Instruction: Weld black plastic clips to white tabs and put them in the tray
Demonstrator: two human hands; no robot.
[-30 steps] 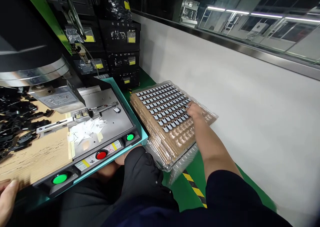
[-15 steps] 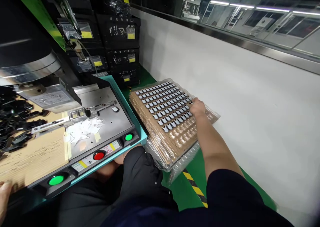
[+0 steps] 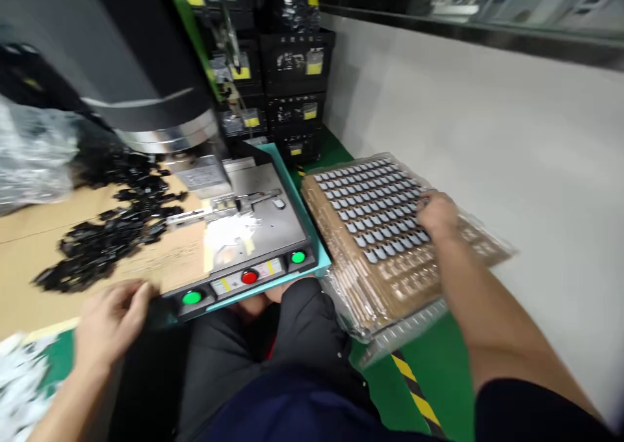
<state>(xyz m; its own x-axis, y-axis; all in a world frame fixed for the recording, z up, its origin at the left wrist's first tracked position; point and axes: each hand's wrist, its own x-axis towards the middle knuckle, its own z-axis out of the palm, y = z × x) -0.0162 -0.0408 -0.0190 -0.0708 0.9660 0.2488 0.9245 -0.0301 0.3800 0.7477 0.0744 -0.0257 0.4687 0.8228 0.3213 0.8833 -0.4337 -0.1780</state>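
Note:
My right hand reaches over the right side of a clear plastic tray. Its fingertips pinch a small black-and-white part that they mostly cover. Rows of such parts fill much of the tray, which tops a stack with brown sheets. At the front edge of the work table, my left hand has its fingers curled towards the thumb; blur hides what is between them. A bench press stands between my hands. One white part lies on its metal plate, near a pile of white pieces.
Loose black parts are heaped on cardboard left of the press. Two green buttons and a red button line the press front. Black crates are stacked behind; a white wall stands right. White pieces lie lower left.
The camera has turned left, so the press and tray sit farther right in view. My left hand has come further into view, moving right along the table edge. My right hand stays at the tray.

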